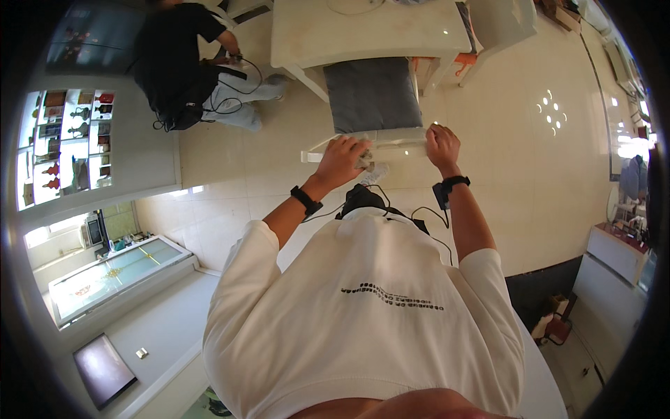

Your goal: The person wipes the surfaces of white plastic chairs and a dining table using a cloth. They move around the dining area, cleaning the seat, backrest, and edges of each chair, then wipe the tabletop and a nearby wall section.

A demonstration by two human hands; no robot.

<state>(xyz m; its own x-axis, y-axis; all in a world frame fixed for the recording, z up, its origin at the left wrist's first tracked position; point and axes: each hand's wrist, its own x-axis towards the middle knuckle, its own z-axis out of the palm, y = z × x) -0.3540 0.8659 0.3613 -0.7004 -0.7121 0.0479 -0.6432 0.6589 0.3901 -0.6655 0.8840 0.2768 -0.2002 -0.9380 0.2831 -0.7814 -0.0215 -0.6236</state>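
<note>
A white chair stands in front of me, its backrest (400, 137) nearest my body and a dark grey cushion (372, 94) on its seat. My left hand (341, 158) is at the left part of the backrest, holding a crumpled greyish cloth (365, 158) against it. With curled fingers, my right hand (443, 146) grips the right end of the same backrest. Both wrists wear black bands, and a dark cable hangs near my right forearm. The underside of the cloth is hidden.
Beyond the chair stands a cream table (366, 31). A second white chair (505, 31) is at its right side. Another person (178, 68) in a black shirt is at the upper left, with cables. A lit display cabinet (68, 141) lines the left wall.
</note>
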